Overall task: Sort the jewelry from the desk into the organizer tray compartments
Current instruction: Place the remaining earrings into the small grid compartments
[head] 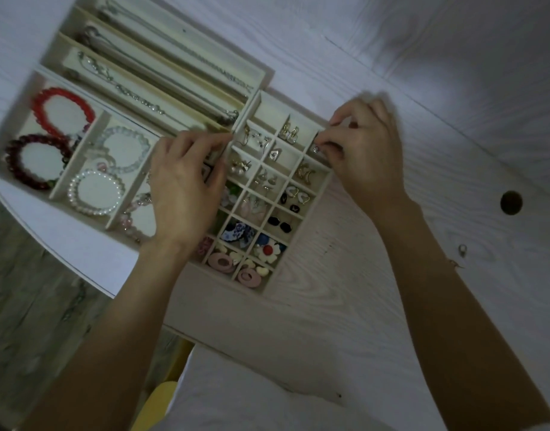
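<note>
Head view looks down on a white wood-grain desk (391, 275), the largest thing in sight, with a round cable hole (511, 203) toward 3 o'clock. No brand, label or writing can be read anywhere.

Next in size, the cream organizer tray (269, 286) fills the 10 o'clock area: long necklace slots (180, 51) at 11 o'clock, wider bracelet compartments at 9 o'clock holding a red bracelet (63, 110), a dark red bracelet (34, 160) and a pearl bracelet (94, 191), and a grid of small earring cells (279, 188) at centre.

The left hand (186, 188) lies over the tray between bracelets and grid, fingers relaxed and fairly straight, gripping nothing that shows.

The right hand (367, 150) sits at the grid's 2 o'clock corner, fingertips pinching a small sparkling earring (316, 149) over the far right cell.

Smallest, a lone ring (462, 249) and a thin gold piece (454, 262) lie on the desk at 4 o'clock, well apart from the tray.
</note>
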Demonstrator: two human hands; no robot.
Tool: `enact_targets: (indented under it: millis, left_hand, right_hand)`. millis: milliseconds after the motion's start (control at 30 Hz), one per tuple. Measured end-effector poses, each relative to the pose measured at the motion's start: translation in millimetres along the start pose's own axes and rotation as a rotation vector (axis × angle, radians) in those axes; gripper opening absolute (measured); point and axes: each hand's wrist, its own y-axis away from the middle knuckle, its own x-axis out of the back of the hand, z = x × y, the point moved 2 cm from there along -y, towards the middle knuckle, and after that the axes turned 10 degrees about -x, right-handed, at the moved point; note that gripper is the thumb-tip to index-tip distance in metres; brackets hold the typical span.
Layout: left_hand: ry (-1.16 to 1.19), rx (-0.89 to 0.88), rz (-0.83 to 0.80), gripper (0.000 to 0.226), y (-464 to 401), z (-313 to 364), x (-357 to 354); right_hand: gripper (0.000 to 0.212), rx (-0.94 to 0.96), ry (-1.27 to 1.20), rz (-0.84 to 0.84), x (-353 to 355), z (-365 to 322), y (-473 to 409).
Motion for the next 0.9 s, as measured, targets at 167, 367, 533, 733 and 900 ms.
enact_targets:
  millis: [167, 367, 533, 733, 900]
  left_hand:
    - [-0.001, 0.0, 0.009, 0.025, 0, 1, 1]
    - [0.013, 0.011, 0.012, 0.024, -1, 0, 2]
    - [0.016, 0.006, 0.009, 0.024, -1, 0, 2]
    - [0.004, -0.005, 0.009, 0.024, -1, -1, 2]
    - [-0.013, -0.01, -0.006, 0.024, -1, -2, 1]
  right_hand:
    - [0.014, -0.068, 0.079, 0.081, 5, -2, 10]
    - [0.025, -0.138, 0.036, 0.011, 0, -2, 19]
    - [0.025, -0.159, 0.012, 0.071, 9, 1, 20]
    - [0.024, -0.181, 0.106, 0.04, 3, -1, 23]
    - [0.025, -0.174, 0.118, 0.053, 2, -3, 24]
